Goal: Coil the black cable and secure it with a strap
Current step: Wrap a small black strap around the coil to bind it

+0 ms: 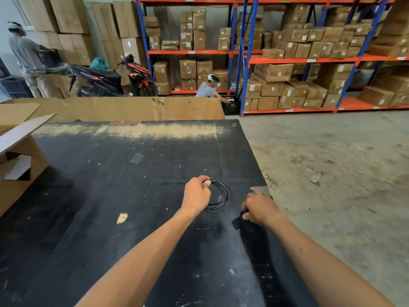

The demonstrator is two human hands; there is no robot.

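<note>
Head view: left hand (196,196) grip pinches the coiled black cable (219,197); right hand (259,208), just right of the coil, closes on a strap (237,222) on the tabletop (110,196). Keep loops bunched while wrapping.

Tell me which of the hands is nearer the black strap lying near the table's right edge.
Right. The right hand rests on the flat black strap; the left hand is apart to its left, pinching the coiled thin black cable.
</note>
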